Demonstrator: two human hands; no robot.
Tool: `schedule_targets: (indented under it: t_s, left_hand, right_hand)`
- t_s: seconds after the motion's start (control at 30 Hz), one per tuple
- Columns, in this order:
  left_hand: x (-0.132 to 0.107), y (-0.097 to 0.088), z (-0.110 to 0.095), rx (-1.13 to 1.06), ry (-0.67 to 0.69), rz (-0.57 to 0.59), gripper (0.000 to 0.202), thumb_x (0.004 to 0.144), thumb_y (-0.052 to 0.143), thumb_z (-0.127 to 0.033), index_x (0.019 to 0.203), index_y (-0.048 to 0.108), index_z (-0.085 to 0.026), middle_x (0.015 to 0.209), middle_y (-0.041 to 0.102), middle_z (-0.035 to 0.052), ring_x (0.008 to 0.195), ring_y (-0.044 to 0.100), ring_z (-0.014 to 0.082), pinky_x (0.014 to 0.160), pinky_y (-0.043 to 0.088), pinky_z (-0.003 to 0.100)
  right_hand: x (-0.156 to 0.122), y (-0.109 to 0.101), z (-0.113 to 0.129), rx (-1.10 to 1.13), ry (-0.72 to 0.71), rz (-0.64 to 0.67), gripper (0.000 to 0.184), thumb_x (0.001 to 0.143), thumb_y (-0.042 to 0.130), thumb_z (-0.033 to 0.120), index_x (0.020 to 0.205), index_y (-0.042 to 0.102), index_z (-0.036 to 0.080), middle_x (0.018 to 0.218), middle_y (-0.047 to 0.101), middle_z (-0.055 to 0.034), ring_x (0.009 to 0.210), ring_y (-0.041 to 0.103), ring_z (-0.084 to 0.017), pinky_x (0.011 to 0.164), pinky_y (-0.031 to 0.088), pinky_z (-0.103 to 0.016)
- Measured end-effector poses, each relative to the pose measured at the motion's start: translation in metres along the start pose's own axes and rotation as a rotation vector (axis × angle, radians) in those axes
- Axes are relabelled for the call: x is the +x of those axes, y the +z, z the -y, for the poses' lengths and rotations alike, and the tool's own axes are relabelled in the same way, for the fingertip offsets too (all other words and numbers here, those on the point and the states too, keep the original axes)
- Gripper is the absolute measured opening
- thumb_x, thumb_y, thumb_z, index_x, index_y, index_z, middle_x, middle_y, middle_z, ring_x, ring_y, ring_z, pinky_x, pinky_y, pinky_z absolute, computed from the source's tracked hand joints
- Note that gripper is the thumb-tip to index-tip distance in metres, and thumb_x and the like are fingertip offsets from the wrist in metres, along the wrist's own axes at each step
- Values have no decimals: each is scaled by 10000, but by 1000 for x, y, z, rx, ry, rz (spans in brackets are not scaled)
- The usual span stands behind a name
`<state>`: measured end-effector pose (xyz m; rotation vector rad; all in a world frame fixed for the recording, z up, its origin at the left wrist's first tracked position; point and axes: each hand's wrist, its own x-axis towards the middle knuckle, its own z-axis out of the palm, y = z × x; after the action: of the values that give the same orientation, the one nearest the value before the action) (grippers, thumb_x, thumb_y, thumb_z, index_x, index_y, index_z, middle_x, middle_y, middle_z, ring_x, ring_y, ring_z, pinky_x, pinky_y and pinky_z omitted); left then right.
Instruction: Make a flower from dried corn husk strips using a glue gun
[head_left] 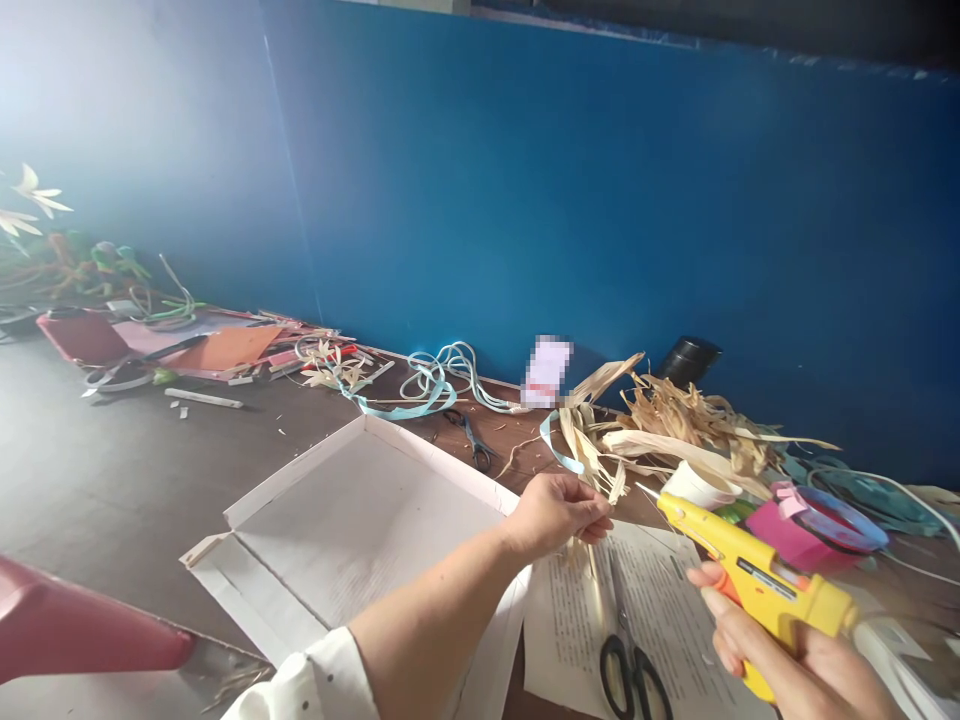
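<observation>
My right hand is wrapped round a yellow hot glue gun, its nozzle pointing left. The fingers of my left hand are pinched together just left of that nozzle, apart from it. A pale piece of dried husk shows below those fingertips; most of it is hidden by the hand. Under both hands lies a printed sheet of paper, with black-handled scissors on top. Dried husks are heaped beyond my hands, with a white cup beside them.
An open white box lid lies left of my hands. Further back are small scissors, a coiled pale-blue cord and a black cylinder. A pink tub stands at right; a blue partition rises behind.
</observation>
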<state>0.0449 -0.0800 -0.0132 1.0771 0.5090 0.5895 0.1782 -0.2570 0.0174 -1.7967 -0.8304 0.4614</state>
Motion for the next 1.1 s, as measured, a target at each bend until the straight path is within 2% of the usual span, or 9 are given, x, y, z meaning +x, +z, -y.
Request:
schedule_targets:
  t_s: [0.17,0.3,0.47,0.6,0.87,1.03,1.1]
  left_hand:
    - [-5,4,2,55,13,114,483,561,769,-547,742,641,-118,655,637,28,588,585,106,639,498,270]
    - [-9,5,3,132,16,197,498,595,739,-573,773,654,-116,664,630,25,592,580,104,656,495,281]
    - [-9,5,5,152,18,233,497,622,719,-577,803,666,-117,697,637,33,597,580,104,653,495,284]
    - [-8,6,6,143,30,238,502,621,717,-582,810,671,-119,712,645,37,596,579,105,656,495,287]
    - [-11,9,0,8,-34,159,590,470,777,-621,733,636,-111,650,627,27,597,593,115,651,499,288]
    - [-8,9,3,-68,-31,140,563,473,806,-576,730,628,-107,640,636,31,580,598,116,628,502,285]
    - [-7,8,4,-78,-33,135,559,472,810,-569,727,630,-105,640,639,33,575,598,116,622,503,283]
  right_hand:
    - [11,18,22,218,1,-36,459,606,799,450,947,611,206,926,662,-42,507,447,-74,423,401,-220]
    - [21,33,29,358,22,-15,488,567,844,381,947,602,191,899,650,-37,550,453,-81,411,381,-200]
    - [30,44,25,364,18,47,412,570,848,363,863,611,197,755,576,32,534,450,-71,424,392,-193]
    - [33,50,21,398,32,20,369,596,835,376,814,602,190,611,503,60,482,413,-62,418,386,-195]
    - [30,54,22,436,21,-23,347,583,840,347,735,575,182,542,438,75,458,382,-56,415,374,-194]
    - [31,55,22,439,20,-34,338,590,832,345,741,579,181,525,409,78,455,367,-67,408,361,-207]
    - [32,55,23,437,15,-29,344,589,831,352,757,585,180,565,443,67,474,372,-70,414,364,-210]
